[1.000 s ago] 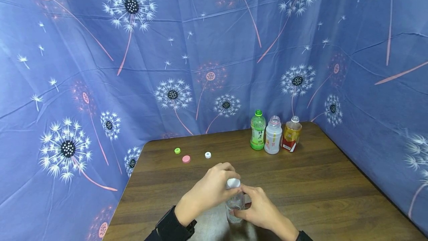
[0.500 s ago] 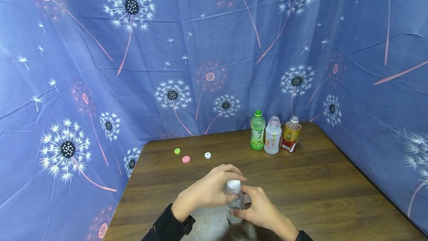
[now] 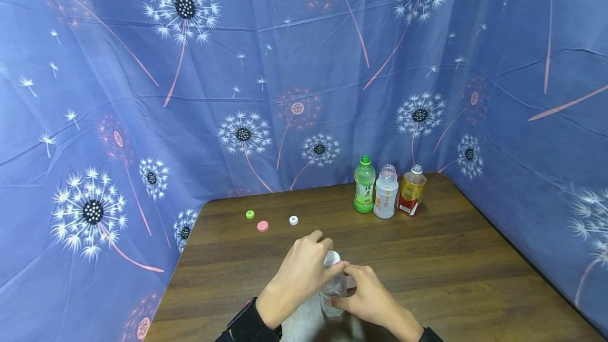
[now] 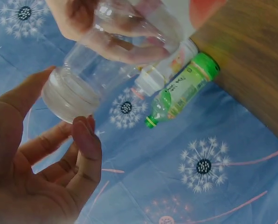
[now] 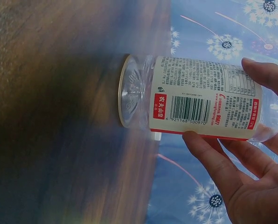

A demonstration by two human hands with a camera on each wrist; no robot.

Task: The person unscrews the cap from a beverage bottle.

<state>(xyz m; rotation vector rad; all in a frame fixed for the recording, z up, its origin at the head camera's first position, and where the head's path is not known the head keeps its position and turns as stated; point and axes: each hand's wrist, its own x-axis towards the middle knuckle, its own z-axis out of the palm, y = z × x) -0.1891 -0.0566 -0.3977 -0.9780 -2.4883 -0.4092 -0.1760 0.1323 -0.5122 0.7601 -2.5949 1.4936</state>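
Observation:
A clear plastic bottle (image 3: 331, 305) with a white cap (image 3: 332, 257) stands upright at the near middle of the table. My right hand (image 3: 368, 297) grips its body from the right; in the right wrist view, fingers and thumb lie around the printed label (image 5: 199, 98). With thumb and fingers at opposite sides, my left hand (image 3: 304, 268) pinches the cap from above. The left wrist view has the pale, see-through cap (image 4: 71, 95) between left thumb and fingertips. Part of the bottle's neck is hidden behind the left thumb in the head view.
At the back right stand three uncapped bottles: a green one (image 3: 364, 189), a whitish one (image 3: 386, 197) and a yellow-red one (image 3: 411, 194). A green cap (image 3: 250, 214), a pink cap (image 3: 263, 226) and a small white cap (image 3: 293, 220) lie at the back left.
Half a second ago my left fingers were spread off the white cap; now they close around it again, with the hand turned. The right hand keeps its grip on the bottle.

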